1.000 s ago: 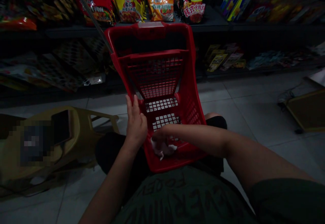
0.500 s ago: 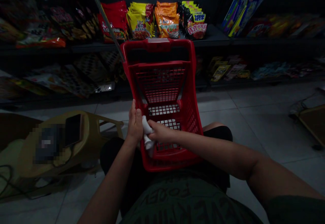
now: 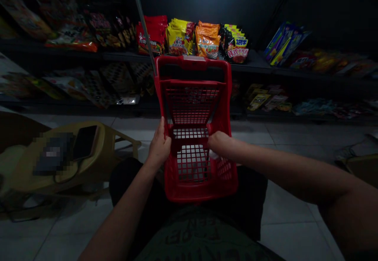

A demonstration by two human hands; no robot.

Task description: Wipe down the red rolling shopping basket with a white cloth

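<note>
"How many hands are on it, and how are they set?"

"Two, both mine. My left hand (image 3: 159, 144) clasps the left wall of a red plastic shopping basket (image 3: 228, 97), fingers curled around it. My right hand (image 3: 223, 144) is pressed against the inside of the right wall, fingers bunched on a white cloth (image 3: 213, 155). I seem to be pinching it, though they hide most of it."

"Where's the basket?"

"Right in front of me, against my lap, over black shorts (image 3: 130, 182) and a green printed T-shirt (image 3: 201, 239). A thin metal pole (image 3: 143, 20) rises just behind its far left corner."

"What's around you?"

"To my left is one yellow plastic stool (image 3: 102, 133), carrying one phone (image 3: 85, 142) and one pixelated object (image 3: 53, 153). Ahead, across the tiled floor (image 3: 254, 135), are dark shelves (image 3: 260, 66). Straight ahead on the upper one stand four bunches of snack bags: red (image 3: 150, 34), yellow (image 3: 179, 37), orange (image 3: 207, 39) and black (image 3: 236, 42)."

"And in the basket?"

"One thing that I can see: the cloth, under my right fingers."
</note>
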